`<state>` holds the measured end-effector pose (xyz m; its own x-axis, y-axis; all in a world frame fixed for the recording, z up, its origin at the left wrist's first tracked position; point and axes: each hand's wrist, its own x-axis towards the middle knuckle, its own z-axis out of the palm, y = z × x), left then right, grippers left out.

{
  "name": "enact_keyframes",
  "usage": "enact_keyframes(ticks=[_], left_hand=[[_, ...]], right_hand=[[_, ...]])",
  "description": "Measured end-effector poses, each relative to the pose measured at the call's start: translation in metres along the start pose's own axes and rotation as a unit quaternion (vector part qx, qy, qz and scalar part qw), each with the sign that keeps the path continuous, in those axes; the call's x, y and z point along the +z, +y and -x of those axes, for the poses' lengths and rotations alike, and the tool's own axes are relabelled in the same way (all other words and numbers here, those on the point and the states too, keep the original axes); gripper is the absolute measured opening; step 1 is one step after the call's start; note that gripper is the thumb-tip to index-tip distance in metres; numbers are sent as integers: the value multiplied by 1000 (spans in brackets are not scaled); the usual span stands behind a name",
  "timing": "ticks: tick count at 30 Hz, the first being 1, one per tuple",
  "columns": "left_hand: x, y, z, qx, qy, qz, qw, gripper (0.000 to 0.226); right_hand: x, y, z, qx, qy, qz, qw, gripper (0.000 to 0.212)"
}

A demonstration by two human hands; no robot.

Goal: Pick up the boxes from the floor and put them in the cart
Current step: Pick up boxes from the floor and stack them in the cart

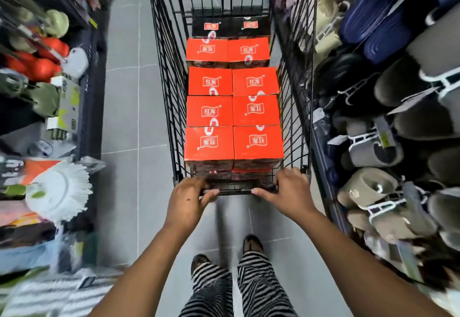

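A black wire cart [169, 87] stands in the aisle straight ahead of me. Inside it, several red boxes [234, 112] with white labels lie in two columns, filling it from the near end towards the far end, stacked in layers. Two darker boxes [230, 26] sit at the far end. My left hand [188, 202] is wrapped around the left part of the cart handle [235, 188]. On the handle's right part my right hand [290, 191] grips the same bar. No box lies on the visible floor.
Grey tiled floor [129, 107] runs along the left of the cart. Shelves with a white mop head [59, 189] and red and green goods crowd the left. Racks of grey and navy slippers [388, 142] press close on the right. My striped trousers and shoes are below.
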<state>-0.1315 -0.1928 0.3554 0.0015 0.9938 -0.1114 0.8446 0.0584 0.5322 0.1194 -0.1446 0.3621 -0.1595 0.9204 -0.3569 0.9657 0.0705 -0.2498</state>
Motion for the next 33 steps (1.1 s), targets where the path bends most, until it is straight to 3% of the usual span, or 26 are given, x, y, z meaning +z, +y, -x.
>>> enact_keyframes(ticks=[5, 9, 12, 17, 25, 30, 33], left_hand=[[1, -7, 64, 10, -33, -25, 999, 43], [1, -19, 116, 47, -30, -34, 998, 30], [1, -29, 152, 74, -27, -46, 996, 29], [-2, -53, 209, 87, -26, -71, 993, 27], [-9, -86, 302, 109, -50, -87, 989, 29], [-10, -95, 363, 112, -58, -107, 986, 36], [-7, -98, 398, 120, -57, -92, 987, 35]], right_hand=[[32, -8, 74, 18, 6, -7, 1000, 73], [60, -21, 131, 24, 36, -1, 999, 86], [86, -31, 167, 42, 31, 4, 999, 83], [122, -56, 224, 60, 37, -17, 997, 102], [164, -94, 318, 81, 34, -35, 996, 82], [190, -112, 377, 67, 115, -36, 990, 72], [204, -113, 407, 75, 80, -34, 993, 74]])
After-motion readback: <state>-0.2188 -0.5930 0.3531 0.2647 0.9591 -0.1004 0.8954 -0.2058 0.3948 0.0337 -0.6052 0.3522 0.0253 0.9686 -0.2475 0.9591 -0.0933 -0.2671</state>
